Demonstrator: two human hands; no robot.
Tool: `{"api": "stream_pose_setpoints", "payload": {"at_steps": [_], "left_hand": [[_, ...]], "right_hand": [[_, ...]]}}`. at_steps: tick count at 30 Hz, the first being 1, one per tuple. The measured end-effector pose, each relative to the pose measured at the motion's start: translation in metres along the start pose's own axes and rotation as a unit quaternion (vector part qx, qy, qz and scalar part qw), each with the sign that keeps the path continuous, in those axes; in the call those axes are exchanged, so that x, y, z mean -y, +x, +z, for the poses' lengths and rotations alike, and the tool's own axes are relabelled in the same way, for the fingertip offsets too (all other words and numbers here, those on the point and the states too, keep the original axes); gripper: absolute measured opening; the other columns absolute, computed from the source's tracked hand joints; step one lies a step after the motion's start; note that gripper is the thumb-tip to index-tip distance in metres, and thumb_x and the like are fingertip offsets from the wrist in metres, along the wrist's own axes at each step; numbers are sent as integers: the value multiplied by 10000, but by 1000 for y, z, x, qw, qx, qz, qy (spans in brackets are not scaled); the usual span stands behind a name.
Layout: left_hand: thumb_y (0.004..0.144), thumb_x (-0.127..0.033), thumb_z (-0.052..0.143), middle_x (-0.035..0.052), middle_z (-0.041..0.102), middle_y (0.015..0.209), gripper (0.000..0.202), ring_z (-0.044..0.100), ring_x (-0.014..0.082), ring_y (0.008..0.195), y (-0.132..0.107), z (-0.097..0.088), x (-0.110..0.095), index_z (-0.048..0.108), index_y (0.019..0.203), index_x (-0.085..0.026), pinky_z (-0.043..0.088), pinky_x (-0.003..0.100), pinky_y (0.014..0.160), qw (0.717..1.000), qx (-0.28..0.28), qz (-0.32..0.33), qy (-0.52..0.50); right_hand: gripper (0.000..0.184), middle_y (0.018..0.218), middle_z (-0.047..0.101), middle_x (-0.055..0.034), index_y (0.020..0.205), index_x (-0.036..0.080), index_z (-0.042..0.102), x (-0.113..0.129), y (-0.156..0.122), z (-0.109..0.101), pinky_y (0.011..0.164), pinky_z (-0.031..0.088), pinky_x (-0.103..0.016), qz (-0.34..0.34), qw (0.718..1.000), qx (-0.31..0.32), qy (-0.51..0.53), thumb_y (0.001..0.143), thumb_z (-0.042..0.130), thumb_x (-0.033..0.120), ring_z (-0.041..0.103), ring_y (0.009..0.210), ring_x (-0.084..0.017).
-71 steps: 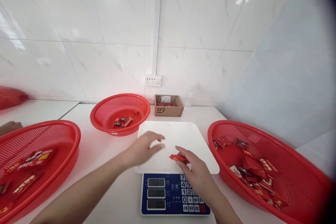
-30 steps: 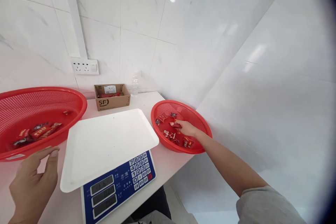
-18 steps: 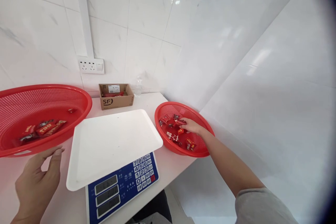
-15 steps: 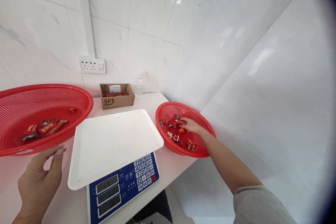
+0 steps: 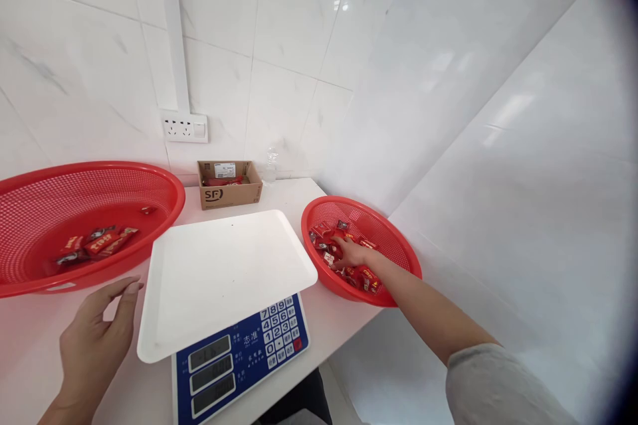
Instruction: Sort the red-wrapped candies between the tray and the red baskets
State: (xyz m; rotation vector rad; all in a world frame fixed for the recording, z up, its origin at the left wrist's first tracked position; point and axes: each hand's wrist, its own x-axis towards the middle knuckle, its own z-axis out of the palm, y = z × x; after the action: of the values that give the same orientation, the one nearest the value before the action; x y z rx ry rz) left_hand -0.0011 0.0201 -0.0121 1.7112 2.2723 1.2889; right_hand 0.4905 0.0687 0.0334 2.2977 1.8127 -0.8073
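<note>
My right hand (image 5: 350,254) reaches into the small red basket (image 5: 406,259) on the right, fingers spread over the small wrapped snack packets (image 5: 369,279) in it. My left hand (image 5: 102,332) hovers beside the scale's left edge, thumb and forefinger pinched together with nothing visible between them. Between my hands stands a blue electronic scale (image 5: 254,352) with keys and three displays. Its white weighing tray (image 5: 226,279) is bare apart from tiny specks.
A large red basket (image 5: 149,176) at the left holds several red snack packets (image 5: 102,242). Behind the tray stands an open cardboard box (image 5: 232,196) with red packets inside, next to a clear plastic bottle (image 5: 270,166). A wall socket (image 5: 184,126) is above the table; walls close off the back and right.
My right hand has spread its fingers and moved slightly down within the small basket, where packets have shifted. The whole view has slid a little; my left hand keeps its pinch.
</note>
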Motion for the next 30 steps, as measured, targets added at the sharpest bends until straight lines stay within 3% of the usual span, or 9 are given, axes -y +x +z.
{"api": "stream_pose_setpoints", "payload": {"at_steps": [4,8,11,14,17,19,23,26,30], "left_hand": [[812,-493,433,-27,698,1032,288,655,257,942,-1,-9,-16,616,949,-318,520,372,817,995,57,-64,-45],[762,-499,442,24,695,1046,348,638,272,966,1,-13,-19,625,951,-272,493,406,857,991,80,-88,-68],[724,-489,454,47,704,1022,368,641,266,943,3,-14,-20,636,931,-246,498,395,826,989,84,-92,-83],[706,-485,471,38,719,969,352,657,241,843,3,-13,-20,640,900,-244,511,357,748,990,68,-84,-94],[709,-490,486,33,725,927,346,659,227,798,2,-10,-17,644,895,-244,508,314,663,991,49,-54,-114],[728,-499,482,44,723,914,358,658,232,838,1,-7,-14,647,900,-232,510,303,662,990,37,-33,-135],[759,-495,480,70,717,885,372,657,238,860,0,-7,-12,650,900,-196,521,318,713,988,14,-10,-155],[781,-479,481,77,713,866,362,659,231,840,0,-9,-13,647,902,-181,526,331,737,986,4,2,-167],[800,-460,491,70,708,854,333,660,220,823,-1,-10,-14,642,903,-183,529,339,756,983,1,6,-183]], "right_hand": [[459,1277,496,-105,1275,190,460,7,-4,6,870,467,-459,-27,999,-39,27,855,596,315,558,1046,-242],[242,1053,605,-57,1097,159,569,6,-12,-3,749,520,-359,-44,994,-65,81,889,554,283,608,863,-168],[228,971,617,-41,1072,160,555,7,-20,-18,669,530,-308,-34,984,-114,132,859,584,235,612,787,-150],[332,994,609,-35,1122,213,486,19,-33,-36,603,533,-260,-33,966,-174,188,810,599,204,616,788,-155],[379,1123,568,-29,1147,266,452,53,-49,-49,594,541,-240,-86,948,-202,232,796,596,259,611,885,-173],[394,1128,566,-7,1143,294,465,85,-61,-50,602,544,-234,-141,940,-186,248,779,614,280,612,903,-172],[418,1018,591,0,1131,297,484,151,-80,-32,567,532,-234,-264,926,-81,256,748,653,296,636,763,-149],[472,1049,594,-34,1179,294,484,188,-83,-10,544,516,-238,-307,925,-7,224,746,661,350,636,763,-163],[452,1163,536,-68,1167,270,542,212,-78,9,805,503,-337,-344,922,-60,167,747,652,392,583,971,-210]]}}
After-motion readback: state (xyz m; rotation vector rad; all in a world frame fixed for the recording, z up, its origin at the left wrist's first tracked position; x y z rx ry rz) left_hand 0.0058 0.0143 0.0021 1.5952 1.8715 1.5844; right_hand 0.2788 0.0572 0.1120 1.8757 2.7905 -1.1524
